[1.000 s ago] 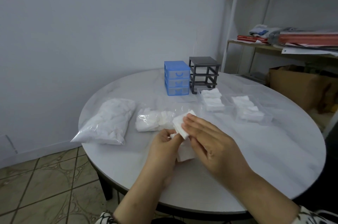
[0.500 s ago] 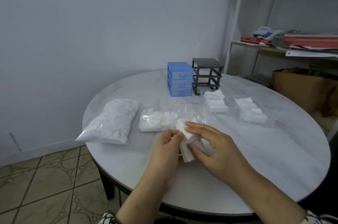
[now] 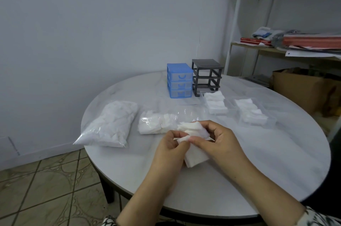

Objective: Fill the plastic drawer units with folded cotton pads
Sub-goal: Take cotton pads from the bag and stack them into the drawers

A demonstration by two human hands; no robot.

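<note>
Head view, both hands' fingers (image 3: 181, 134) pinching cotton pads (image 3: 195, 129) (white), over table (image 3: 276, 152)

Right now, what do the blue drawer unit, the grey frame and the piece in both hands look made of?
Blue drawer unit: matte plastic frame, translucent fronts. Grey frame: matte moulded plastic, apparently. Piece: soft white cotton, fibrous edges.

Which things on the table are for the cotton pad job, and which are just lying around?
For the job: cotton pad in both hands, bags of pads, blue drawers, grey frame, clear drawers.

Lying about: books, cardboard box.
</note>
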